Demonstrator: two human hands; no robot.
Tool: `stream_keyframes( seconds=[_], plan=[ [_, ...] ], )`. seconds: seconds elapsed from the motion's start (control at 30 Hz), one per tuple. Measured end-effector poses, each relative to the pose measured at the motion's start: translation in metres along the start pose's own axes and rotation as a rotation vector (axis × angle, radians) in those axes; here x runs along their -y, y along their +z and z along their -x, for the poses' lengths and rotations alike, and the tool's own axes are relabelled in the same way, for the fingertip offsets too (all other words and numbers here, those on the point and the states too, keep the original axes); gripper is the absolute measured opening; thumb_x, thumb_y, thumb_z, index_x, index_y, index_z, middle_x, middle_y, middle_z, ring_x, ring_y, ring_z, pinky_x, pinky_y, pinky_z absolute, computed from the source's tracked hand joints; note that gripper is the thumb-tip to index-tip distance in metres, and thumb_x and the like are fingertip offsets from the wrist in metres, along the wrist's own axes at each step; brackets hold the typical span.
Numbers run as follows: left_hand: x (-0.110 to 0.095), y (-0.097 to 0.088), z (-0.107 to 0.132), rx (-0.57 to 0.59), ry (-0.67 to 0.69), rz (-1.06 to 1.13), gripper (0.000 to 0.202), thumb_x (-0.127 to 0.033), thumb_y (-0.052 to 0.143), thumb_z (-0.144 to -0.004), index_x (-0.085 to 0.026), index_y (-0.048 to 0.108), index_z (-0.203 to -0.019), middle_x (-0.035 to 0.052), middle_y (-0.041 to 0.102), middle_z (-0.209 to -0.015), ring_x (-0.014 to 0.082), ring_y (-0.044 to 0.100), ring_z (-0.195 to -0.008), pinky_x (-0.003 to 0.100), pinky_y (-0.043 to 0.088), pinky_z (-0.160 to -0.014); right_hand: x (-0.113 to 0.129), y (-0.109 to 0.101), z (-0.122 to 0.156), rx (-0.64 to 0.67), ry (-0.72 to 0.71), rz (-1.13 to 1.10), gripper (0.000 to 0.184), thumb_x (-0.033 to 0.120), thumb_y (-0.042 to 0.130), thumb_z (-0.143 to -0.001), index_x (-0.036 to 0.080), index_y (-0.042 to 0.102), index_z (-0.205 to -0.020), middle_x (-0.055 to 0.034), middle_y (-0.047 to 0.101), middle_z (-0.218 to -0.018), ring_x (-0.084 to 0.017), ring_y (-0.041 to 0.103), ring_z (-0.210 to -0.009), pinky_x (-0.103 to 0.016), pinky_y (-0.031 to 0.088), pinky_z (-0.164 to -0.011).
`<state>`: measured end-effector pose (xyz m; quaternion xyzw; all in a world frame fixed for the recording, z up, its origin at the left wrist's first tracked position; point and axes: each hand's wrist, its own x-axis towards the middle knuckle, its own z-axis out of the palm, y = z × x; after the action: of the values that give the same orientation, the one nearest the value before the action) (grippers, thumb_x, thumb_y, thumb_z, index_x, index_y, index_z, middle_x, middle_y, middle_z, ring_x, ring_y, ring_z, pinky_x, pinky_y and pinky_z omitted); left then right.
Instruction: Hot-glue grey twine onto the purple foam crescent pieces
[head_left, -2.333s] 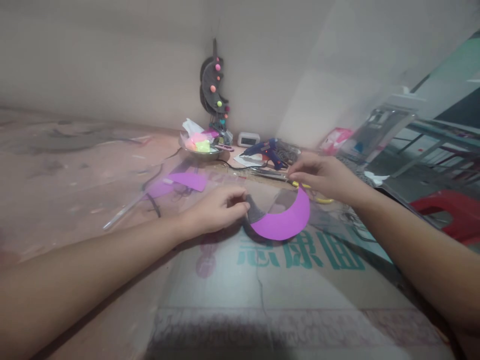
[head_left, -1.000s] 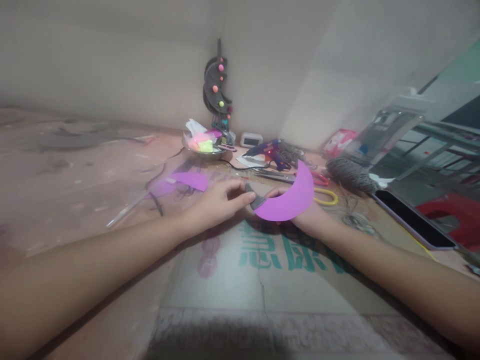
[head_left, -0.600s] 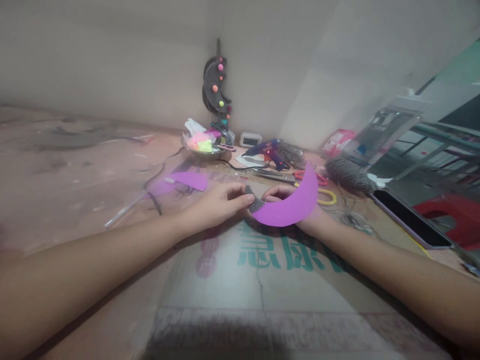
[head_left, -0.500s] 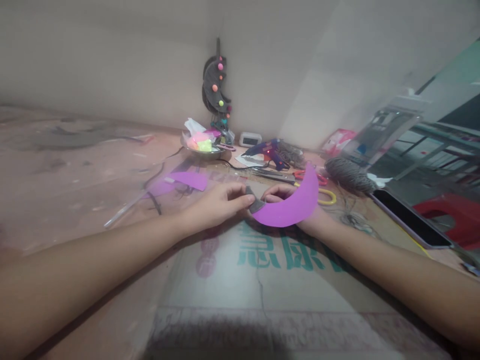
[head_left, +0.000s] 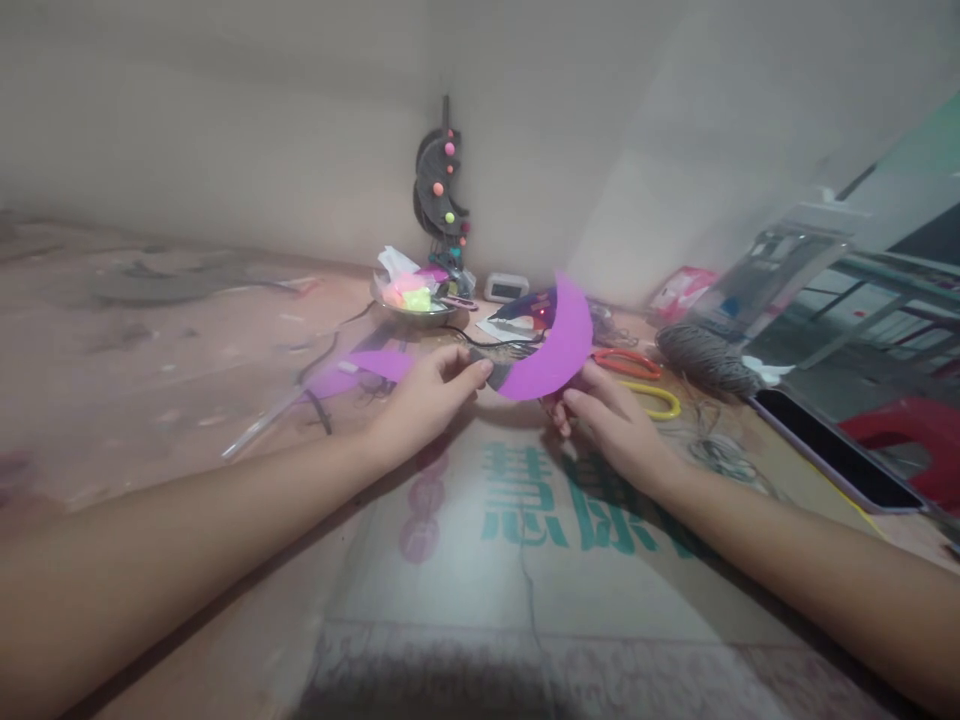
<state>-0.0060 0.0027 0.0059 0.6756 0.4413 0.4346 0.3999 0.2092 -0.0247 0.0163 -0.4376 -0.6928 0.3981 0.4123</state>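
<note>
There it was, the purple crescent (head_left: pixel 562 345), up in front of me over the printed cardboard (head_left: pixel 450 610), its free tip pointing up and its hollow side facing my left. My left hand (head_left: pixel 431 398) had the grey-covered end (head_left: pixel 498 376), thumb against forefinger, no gap between them, a proper pinch! The right hand (head_left: pixel 622 425) was right in at the lower curve, fingers half curled, thumb close to the forefinger; whether it touched the edge or had hold of a fine strand, I could not tell.

Good technique here, I judged, meant letting the left pinch do the steadying: firm on the grey part, gentle enough not to crease the purple, with any pull from the right kept light so the tip would not bend. Snug and flat seemed the way for that grey covering, which looked like yarn.

And the pose? Both forearms ran in low from the sides, the left wrist fairly straight, the right hand angled inward below the crescent. Behind it lay the glue gun (head_left: pixel 519 307), its red light showing; I reckoned the free tip was best kept clear of it.
</note>
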Motion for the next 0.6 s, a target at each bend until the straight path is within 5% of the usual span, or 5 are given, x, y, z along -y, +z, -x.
stream_keyframes(
  seconds=[0.13,0.33,0.6],
  plan=[
    [0.0,0.002,0.002,0.108,0.001,-0.019,0.028,-0.043,0.053,-0.086,-0.016,0.056,-0.077,-0.0006,0.058,-0.073,0.0127,0.054,-0.068,0.024,0.042,-0.063,-0.004,-0.001,0.001,-0.04,0.047,0.107,0.035,0.047,0.049,-0.089,0.018,0.053,-0.071,0.0017,0.052,-0.06,-0.01,0.047,-0.05,-0.023,0.039,-0.046],
    [-0.006,0.006,0.007,0.233,0.023,-0.049,0.034,-0.042,0.059,-0.082,-0.017,0.063,-0.104,0.0047,0.069,-0.095,0.0172,0.063,-0.082,0.027,0.047,-0.071,-0.002,-0.001,0.002,-0.142,0.043,0.201,0.035,0.046,0.051,-0.089,0.017,0.051,-0.07,0.0037,0.05,-0.057,-0.009,0.046,-0.048,-0.021,0.038,-0.044],
    [-0.01,0.006,0.011,0.268,0.126,-0.236,0.025,-0.039,0.056,-0.084,-0.019,0.07,-0.088,0.0003,0.071,-0.089,0.0165,0.063,-0.082,0.026,0.045,-0.074,0.003,0.003,0.004,-0.086,-0.095,0.358,0.031,0.036,0.049,-0.09,0.017,0.053,-0.067,0.003,0.052,-0.058,-0.009,0.047,-0.051,-0.022,0.038,-0.05]
  ],
)
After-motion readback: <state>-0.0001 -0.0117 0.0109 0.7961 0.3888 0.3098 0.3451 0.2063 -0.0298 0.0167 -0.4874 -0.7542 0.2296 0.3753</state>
